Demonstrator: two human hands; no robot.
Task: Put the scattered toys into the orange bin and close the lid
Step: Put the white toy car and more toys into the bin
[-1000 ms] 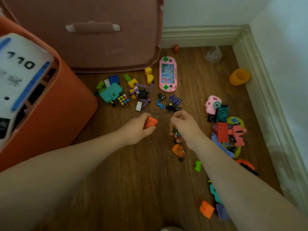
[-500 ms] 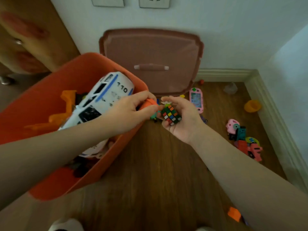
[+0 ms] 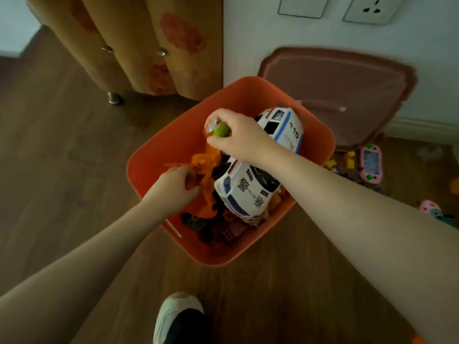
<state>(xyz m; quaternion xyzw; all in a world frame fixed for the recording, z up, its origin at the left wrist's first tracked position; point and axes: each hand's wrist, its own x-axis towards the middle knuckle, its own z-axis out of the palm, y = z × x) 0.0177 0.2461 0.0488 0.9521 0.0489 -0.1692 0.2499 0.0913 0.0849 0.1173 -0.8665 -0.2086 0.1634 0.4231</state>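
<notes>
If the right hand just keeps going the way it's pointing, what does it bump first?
Probably the bin's far-left inner wall. The right hand, holding a green toy, points up-left over the bin; depth is unclear.

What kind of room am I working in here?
Most likely a room in a home, perhaps a child's room or play corner: wood floor, wall socket, curtain, an orange bin holding a toy police car, and small toys such as a pink handheld game on the floor.
</notes>
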